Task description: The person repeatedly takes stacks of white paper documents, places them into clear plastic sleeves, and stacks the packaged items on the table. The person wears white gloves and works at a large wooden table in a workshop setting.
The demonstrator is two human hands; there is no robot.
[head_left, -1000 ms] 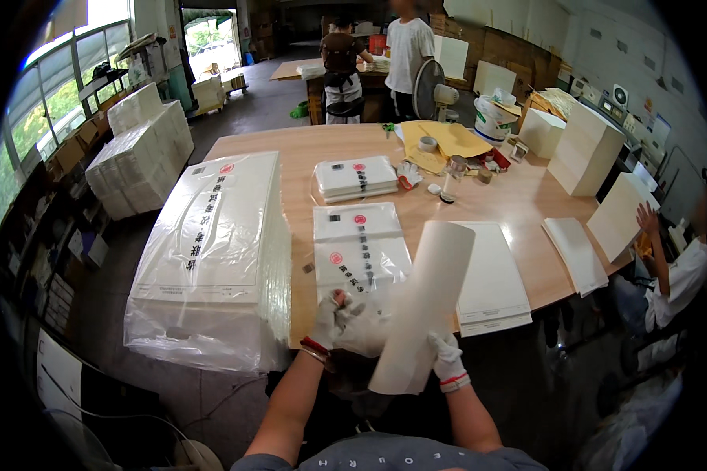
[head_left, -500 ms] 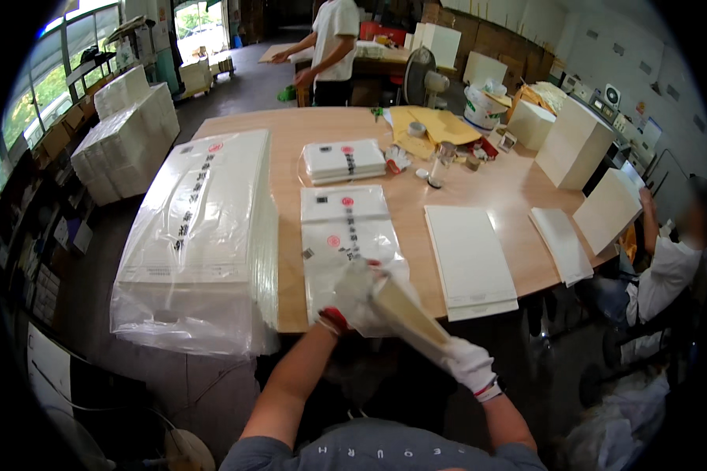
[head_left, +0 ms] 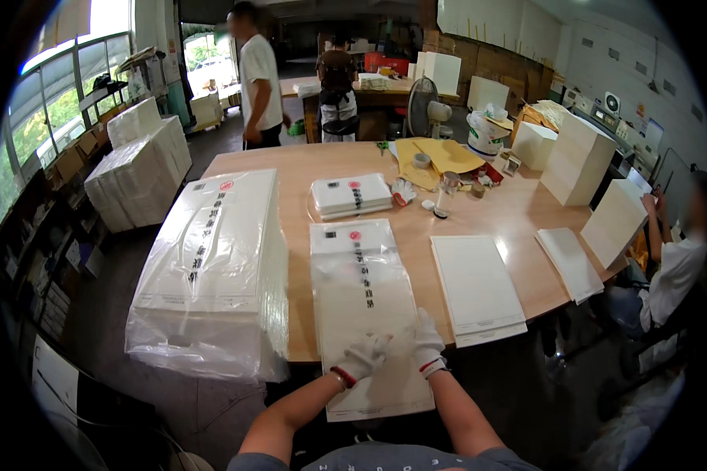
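A clear plastic bag (head_left: 367, 314) with a white sheet inside lies flat at the near edge of the wooden tabletop (head_left: 416, 228), its lower end hanging past that edge toward the person. Both gloved hands rest on the lower part of this bag: the left hand (head_left: 361, 357) with its fingers loosely curled against the plastic, the right hand (head_left: 427, 341) just beside it with fingers spread flat and open, pressing down. Neither hand is gripping anything.

To the left of the bag sits a tall stack of large plastic bags (head_left: 212, 259), reaching over the tabletop's left edge. To the right of the bag lies a pile of white sheets (head_left: 477, 286), and farther right a smaller white stack (head_left: 571, 263). Beyond the bag, toward the far side, is a short pile of packed bags (head_left: 351, 195), with a spare glove (head_left: 404, 191) beside it. Farther off are yellow envelopes (head_left: 436, 157) and white boxes (head_left: 577, 157). A seated person (head_left: 672, 259) is at the tabletop's right end; another person (head_left: 258, 74) stands far behind.
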